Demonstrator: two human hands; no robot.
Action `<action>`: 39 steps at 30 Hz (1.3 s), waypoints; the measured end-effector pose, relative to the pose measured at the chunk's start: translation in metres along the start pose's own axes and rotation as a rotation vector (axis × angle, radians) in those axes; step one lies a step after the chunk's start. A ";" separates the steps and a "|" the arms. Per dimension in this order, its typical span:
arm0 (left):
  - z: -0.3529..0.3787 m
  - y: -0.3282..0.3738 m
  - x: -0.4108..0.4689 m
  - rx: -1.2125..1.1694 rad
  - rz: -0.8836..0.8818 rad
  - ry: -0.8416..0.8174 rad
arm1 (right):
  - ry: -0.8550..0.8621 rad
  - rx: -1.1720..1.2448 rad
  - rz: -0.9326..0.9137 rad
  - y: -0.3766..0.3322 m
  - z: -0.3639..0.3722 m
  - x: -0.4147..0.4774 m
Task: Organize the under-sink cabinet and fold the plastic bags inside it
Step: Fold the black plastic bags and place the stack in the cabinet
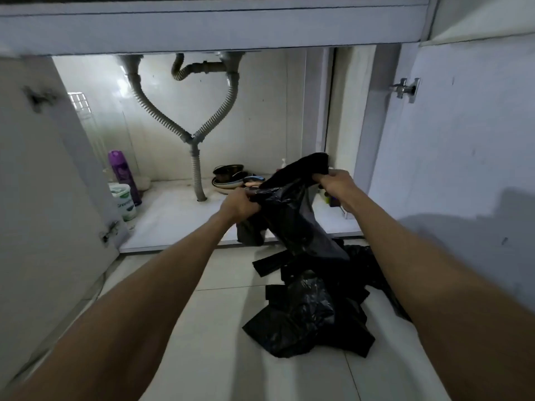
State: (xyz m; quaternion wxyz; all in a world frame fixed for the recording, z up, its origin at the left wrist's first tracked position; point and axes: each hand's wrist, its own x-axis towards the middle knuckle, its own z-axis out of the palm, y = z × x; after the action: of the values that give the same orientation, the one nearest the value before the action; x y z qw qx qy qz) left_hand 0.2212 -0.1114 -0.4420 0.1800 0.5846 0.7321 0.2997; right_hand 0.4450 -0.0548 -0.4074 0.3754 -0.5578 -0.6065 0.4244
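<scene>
I hold a black plastic bag up in front of the open under-sink cabinet. My left hand grips its top edge on the left, and my right hand grips the top edge on the right. The bag hangs down between them toward the floor. Below it, a heap of more black plastic bags lies crumpled on the tiled floor in front of the cabinet. A small dark piece sits at the cabinet's front lip under my left hand.
Inside the cabinet, grey corrugated drain hoses come down to the floor at centre. A purple spray can and a white tub stand at left. Stacked bowls and pans sit at the back. Small bottles stand at right. Both doors are open.
</scene>
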 end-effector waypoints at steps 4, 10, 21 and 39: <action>-0.038 -0.044 -0.006 0.132 0.015 0.216 | -0.153 -0.322 0.060 0.004 0.024 -0.010; -0.081 -0.093 -0.022 0.330 0.102 0.252 | -0.460 -0.538 0.061 -0.022 0.086 -0.032; -0.159 -0.109 -0.048 0.628 0.297 0.248 | -0.170 -0.806 -0.554 -0.084 0.210 -0.038; -0.176 -0.175 -0.049 0.753 -0.205 -0.140 | -0.244 -0.969 -0.511 -0.056 0.261 -0.033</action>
State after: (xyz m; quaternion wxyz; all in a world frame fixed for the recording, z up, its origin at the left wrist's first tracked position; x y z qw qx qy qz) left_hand -0.0057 -0.2226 -0.4274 0.0312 0.5527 0.8313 -0.0499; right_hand 0.1861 -0.1135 -0.4479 0.0943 -0.4488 -0.8870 0.0544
